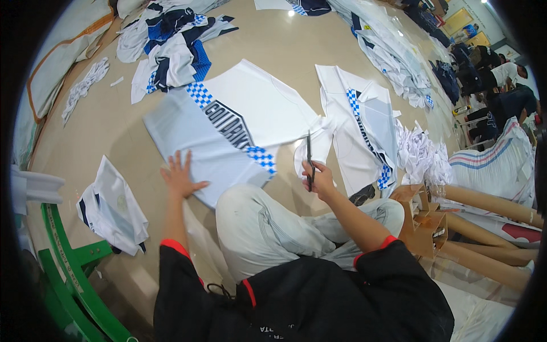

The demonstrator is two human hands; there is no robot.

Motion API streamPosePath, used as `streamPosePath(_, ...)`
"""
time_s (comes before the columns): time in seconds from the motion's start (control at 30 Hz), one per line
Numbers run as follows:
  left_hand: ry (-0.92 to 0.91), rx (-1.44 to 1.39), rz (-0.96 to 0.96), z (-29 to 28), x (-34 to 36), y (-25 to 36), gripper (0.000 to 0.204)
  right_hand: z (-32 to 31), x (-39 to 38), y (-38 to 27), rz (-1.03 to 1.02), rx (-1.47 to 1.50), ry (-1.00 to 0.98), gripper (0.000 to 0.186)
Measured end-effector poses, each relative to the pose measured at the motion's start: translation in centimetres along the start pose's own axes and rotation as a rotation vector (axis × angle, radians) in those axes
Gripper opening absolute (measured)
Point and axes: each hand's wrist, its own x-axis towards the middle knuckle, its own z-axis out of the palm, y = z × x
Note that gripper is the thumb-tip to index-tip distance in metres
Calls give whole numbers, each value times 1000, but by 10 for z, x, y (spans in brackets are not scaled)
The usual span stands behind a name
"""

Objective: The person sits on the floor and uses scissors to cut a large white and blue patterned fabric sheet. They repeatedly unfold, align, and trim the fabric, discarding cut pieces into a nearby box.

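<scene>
A white and pale grey fabric panel (259, 105) with a blue checked band and dark lettering lies spread on the floor before my crossed legs. My left hand (181, 176) rests flat on its grey part, fingers spread. In my right hand (320, 180) is a pair of dark scissors (309, 151), blades pointing away from me, by the panel's right corner. The fingers wrap round the handles. Whether the blades touch the cloth I cannot tell. Just right of the scissors lies a second printed panel (342, 105), partly folded, with a similar checked band.
Heaped white, navy and blue cloth (171, 48) lies far left, with more cloth (387, 57) far right. White scraps (421, 151), a cardboard box (419, 219) and long cardboard tubes (484, 202) are at my right. A green metal frame (74, 268) stands near left. People (507, 102) sit in the right background.
</scene>
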Motion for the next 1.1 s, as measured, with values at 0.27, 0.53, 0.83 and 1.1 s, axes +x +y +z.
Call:
streamPosePath(0.27,-129,-16,-231,31,-92,-126,153,-31,-47,-4,146,-510,-499,72)
streamPosePath(0.53,274,-140,-230,97,-166,-111,111,-27,-1,2,36,-465,-518,77)
streamPosePath(0.83,530,-163,-134,119,-172,-110,93,-17,7,-30,84,-484,-409,70)
streamPosePath(1.1,504,-187,-147,110,-172,-109,91,-15,17,-31,28,-521,-424,65)
